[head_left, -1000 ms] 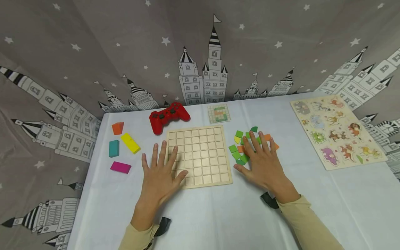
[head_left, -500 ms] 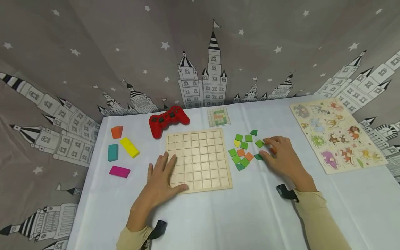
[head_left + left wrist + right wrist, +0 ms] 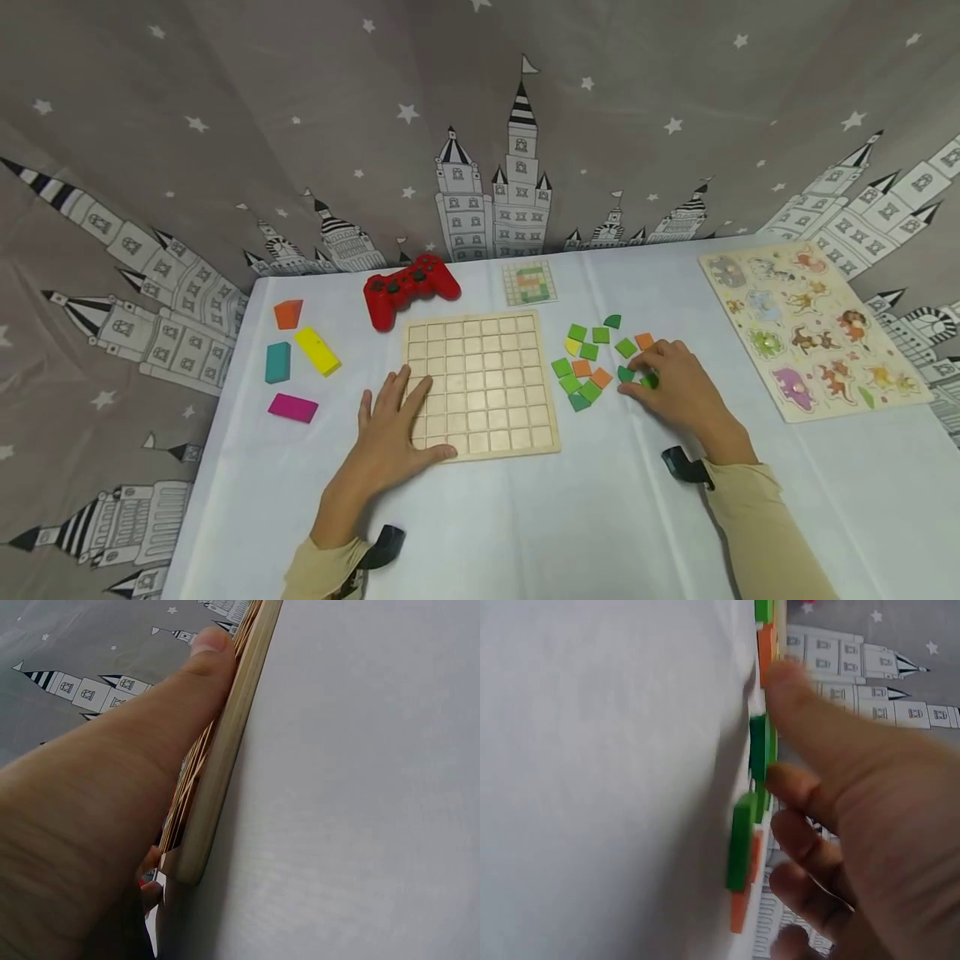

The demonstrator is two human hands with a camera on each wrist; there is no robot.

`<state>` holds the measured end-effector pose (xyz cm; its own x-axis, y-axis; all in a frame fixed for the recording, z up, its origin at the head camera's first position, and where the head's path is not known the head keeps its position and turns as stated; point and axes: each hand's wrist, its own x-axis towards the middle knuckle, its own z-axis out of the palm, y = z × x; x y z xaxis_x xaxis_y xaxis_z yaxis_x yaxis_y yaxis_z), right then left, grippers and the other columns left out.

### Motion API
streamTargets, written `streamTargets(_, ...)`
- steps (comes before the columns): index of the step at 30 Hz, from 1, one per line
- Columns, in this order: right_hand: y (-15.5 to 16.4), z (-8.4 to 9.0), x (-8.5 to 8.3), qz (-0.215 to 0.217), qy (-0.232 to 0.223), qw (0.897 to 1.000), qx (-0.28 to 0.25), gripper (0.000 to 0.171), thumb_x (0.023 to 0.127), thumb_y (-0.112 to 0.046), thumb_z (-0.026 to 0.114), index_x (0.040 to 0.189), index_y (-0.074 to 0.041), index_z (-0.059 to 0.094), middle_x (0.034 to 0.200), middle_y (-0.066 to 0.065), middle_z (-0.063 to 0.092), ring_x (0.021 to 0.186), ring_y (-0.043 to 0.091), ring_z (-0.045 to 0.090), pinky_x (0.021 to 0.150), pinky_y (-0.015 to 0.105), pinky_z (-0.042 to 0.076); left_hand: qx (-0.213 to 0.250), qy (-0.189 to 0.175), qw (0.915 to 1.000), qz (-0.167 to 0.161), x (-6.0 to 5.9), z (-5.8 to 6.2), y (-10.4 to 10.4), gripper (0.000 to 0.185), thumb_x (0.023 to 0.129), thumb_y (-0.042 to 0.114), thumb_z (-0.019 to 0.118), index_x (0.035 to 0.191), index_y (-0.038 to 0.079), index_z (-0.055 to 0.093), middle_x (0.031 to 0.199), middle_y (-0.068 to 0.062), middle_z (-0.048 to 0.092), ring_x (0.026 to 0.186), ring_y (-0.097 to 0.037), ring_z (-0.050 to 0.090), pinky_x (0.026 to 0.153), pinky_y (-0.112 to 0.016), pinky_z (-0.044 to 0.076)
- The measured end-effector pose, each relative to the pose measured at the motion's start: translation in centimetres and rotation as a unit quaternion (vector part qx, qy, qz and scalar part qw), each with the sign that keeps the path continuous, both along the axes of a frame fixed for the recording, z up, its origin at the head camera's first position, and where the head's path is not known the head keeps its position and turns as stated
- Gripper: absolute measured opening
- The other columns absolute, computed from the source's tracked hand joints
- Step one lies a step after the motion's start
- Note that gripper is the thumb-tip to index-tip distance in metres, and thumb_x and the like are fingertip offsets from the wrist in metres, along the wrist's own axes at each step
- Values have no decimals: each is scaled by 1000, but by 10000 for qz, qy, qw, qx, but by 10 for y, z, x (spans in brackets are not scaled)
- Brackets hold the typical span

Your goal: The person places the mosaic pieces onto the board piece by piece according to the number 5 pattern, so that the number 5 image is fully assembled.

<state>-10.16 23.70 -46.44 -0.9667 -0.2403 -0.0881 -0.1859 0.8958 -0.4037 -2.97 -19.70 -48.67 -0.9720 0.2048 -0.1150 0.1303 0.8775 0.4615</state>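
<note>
- Plainly, the left hand (image 3: 390,442) is resting on the grid board (image 3: 487,383), its fingers and thumb spreading apart over the left side and near rim; it is probably steadying the board rather than gripping it.
- The board is lying flat on the tabletop (image 3: 525,533) between the two hands, seemingly within easy reach of both.
- The right hand (image 3: 678,392) is curving loosely, thumb and forefinger standing apart, with a dark green tile (image 3: 626,374) sitting between their tips; no firm pinch is showing.
- A green tile (image 3: 650,381) is lying partly hidden under that hand, and an orange tile (image 3: 644,342) is lying just beyond its knuckles.
- More loose tiles (image 3: 590,392) are spreading to the right hand's left, scattered singly, which is likely making each easier to pick out.
- The small pattern card (image 3: 529,283) is lying beyond both hands, past the board, where neither hand is covering it.
- The red controller (image 3: 411,290) is lying beyond the left hand, apparently out of its way.
</note>
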Motion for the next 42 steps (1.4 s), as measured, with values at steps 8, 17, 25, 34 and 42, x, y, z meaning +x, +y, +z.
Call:
streamTargets(8, 3, -3, 0, 595, -227, 9977, -243, 39, 95, -16, 67, 134, -14, 67, 128, 18, 60, 109, 32, 50, 93, 51, 48, -8, -71, 10000, 26, -1, 0, 1, 110, 75, 64, 80, 161, 17, 32, 172, -15, 11, 159, -40, 8, 122, -69, 0)
streamTargets(17, 0, -2, -2, 306, -145, 9993, -131, 39, 92, -29, 76, 126, -10, 69, 124, 14, 59, 109, 30, 47, 92, 48, 46, 36, -83, 9999, 52, -1, 2, 1, 109, 74, 63, 81, 161, 17, 32, 172, -15, 11, 158, -41, 9, 122, -69, -2)
streamTargets(25, 2, -5, -1, 388, 57, 9991, -177, 30, 93, -20, 73, 119, -7, 71, 123, 16, 63, 108, 32, 49, 92, 50, 47, 31, -66, 10000, 47, -1, 2, 2, 109, 74, 63, 81, 161, 17, 33, 172, -15, 12, 158, -40, 9, 122, -69, 0)
streamTargets(34, -5, -7, -3, 393, 565, 9971, -318, 31, 91, -26, 76, 115, -6, 73, 114, 14, 65, 104, 30, 49, 90, 47, 44, 43, -66, 10000, 29, 0, 4, 3, 111, 74, 65, 80, 161, 17, 33, 172, -15, 11, 159, -39, 8, 122, -70, -1)
streamTargets(42, -61, 4, -16, 749, 976, 9906, -600, 29, 92, -29, 75, 112, -8, 75, 107, 11, 67, 100, 29, 52, 89, 46, 44, -14, -64, 10000, 33, -1, 1, 3, 111, 72, 68, 80, 160, 17, 34, 172, -17, 12, 158, -41, 9, 121, -70, 0)
